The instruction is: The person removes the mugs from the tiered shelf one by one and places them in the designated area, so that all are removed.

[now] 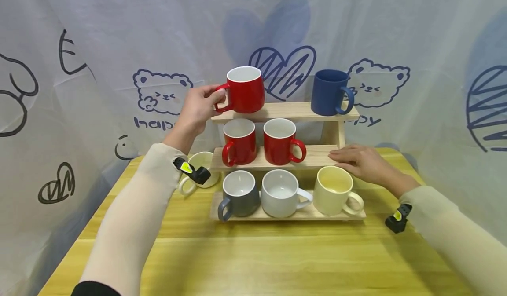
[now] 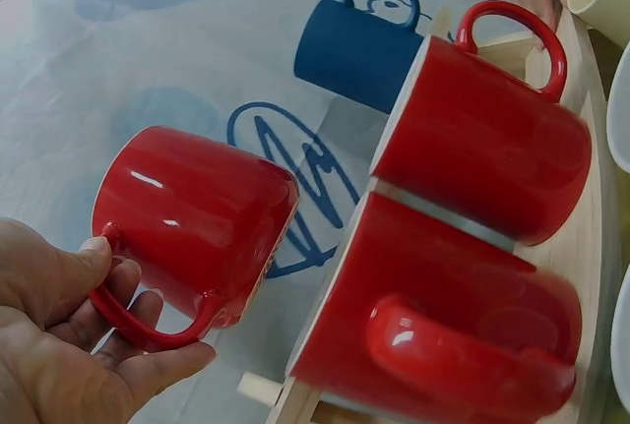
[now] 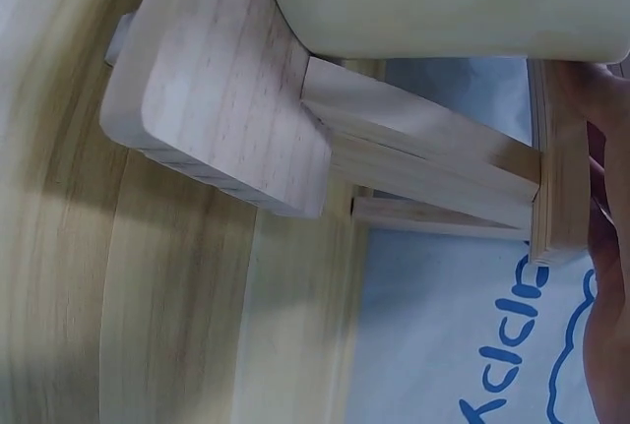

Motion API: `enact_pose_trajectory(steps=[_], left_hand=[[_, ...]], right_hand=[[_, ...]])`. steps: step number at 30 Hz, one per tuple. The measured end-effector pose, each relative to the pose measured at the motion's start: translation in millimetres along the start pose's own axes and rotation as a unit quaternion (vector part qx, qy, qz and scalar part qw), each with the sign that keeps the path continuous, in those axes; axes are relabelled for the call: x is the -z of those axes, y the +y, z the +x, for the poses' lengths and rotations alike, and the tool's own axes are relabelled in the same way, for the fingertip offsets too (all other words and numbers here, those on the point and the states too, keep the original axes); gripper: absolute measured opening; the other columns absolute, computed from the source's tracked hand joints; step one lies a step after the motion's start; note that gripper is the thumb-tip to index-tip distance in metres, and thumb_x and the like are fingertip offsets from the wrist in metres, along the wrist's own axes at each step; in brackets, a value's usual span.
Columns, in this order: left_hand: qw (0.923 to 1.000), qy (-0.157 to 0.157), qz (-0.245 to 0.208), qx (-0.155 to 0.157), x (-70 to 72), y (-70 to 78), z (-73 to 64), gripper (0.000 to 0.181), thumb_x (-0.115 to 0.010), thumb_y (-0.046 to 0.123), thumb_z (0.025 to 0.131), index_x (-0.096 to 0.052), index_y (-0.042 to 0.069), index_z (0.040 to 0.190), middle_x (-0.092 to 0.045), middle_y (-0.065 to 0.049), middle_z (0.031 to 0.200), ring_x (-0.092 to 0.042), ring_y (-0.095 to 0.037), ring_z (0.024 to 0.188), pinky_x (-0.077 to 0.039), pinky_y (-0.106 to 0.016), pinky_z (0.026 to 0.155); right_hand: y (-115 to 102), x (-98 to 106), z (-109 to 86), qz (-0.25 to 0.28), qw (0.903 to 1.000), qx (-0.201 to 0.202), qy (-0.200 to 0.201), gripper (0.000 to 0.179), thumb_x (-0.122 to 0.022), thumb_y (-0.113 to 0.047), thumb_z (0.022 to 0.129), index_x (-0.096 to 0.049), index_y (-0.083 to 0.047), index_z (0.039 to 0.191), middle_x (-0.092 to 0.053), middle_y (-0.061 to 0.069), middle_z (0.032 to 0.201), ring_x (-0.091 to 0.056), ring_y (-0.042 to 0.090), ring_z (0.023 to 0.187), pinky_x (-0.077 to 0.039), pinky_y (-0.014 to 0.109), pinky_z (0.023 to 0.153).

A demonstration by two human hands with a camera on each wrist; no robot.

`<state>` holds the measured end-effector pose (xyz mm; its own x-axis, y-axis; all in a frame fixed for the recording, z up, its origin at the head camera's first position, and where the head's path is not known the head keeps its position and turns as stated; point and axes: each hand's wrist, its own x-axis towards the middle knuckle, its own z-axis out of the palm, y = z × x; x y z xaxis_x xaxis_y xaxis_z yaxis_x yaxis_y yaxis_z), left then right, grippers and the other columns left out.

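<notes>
In the head view my left hand (image 1: 200,107) holds a red mug (image 1: 246,91) by its handle at the left end of the top shelf. The left wrist view shows the fingers of my left hand (image 2: 69,335) curled through that handle, the mug tilted in this view. Whether its base touches the shelf I cannot tell. My right hand (image 1: 358,162) rests with extended fingers on the right end of the middle shelf, beside the yellow mug (image 1: 332,190). Part of the right hand (image 3: 608,217) shows against the board end in the right wrist view.
The wooden rack (image 1: 317,153) has three tiers. A blue mug (image 1: 328,93) stands top right, and two red mugs, one a red mug (image 1: 279,142), stand mid-tier. Below are a grey mug (image 1: 241,197) and a white mug (image 1: 279,195). A cream mug (image 1: 211,179) sits left of the rack.
</notes>
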<state>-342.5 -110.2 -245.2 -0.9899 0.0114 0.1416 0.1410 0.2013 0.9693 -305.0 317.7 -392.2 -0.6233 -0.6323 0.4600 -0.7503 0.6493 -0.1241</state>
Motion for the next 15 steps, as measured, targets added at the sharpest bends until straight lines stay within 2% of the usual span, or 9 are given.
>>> enact_pose_trajectory(steps=[3,8,15], left_hand=[[1.0,0.003,-0.007,0.0,8.7,-2.0,-3.1,0.033,-0.057,0.018,0.1,-0.061,0.006,0.131,-0.058,-0.012,0.119,-0.054,-0.028,0.113,-0.053,-0.038,0.091],[0.9999,0.011,0.009,-0.001,25.3,-3.8,-9.2,0.034,-0.057,0.02,0.1,-0.061,0.007,0.131,-0.058,-0.013,0.121,-0.054,-0.023,0.109,-0.053,-0.039,0.091],[0.9993,0.025,0.024,0.011,45.7,-9.7,-14.2,0.037,-0.058,0.022,0.099,-0.06,0.009,0.134,-0.056,-0.011,0.124,-0.053,-0.023,0.112,-0.052,-0.039,0.094]], right_hand=[[-0.2,0.4,-0.4,-0.002,1.0,-0.006,-0.004,0.034,-0.076,-0.01,0.083,-0.072,-0.008,0.117,-0.069,0.007,0.118,-0.063,0.03,0.105,-0.051,0.052,0.086],[-1.1,2.3,0.5,0.0,0.9994,-0.031,-0.017,0.034,-0.076,-0.012,0.085,-0.072,-0.009,0.118,-0.068,0.007,0.12,-0.063,0.03,0.106,-0.05,0.053,0.087],[-3.0,4.1,1.9,0.004,0.9981,-0.052,-0.033,0.032,-0.075,-0.015,0.087,-0.072,-0.01,0.119,-0.068,0.006,0.12,-0.063,0.03,0.107,-0.051,0.053,0.087]])
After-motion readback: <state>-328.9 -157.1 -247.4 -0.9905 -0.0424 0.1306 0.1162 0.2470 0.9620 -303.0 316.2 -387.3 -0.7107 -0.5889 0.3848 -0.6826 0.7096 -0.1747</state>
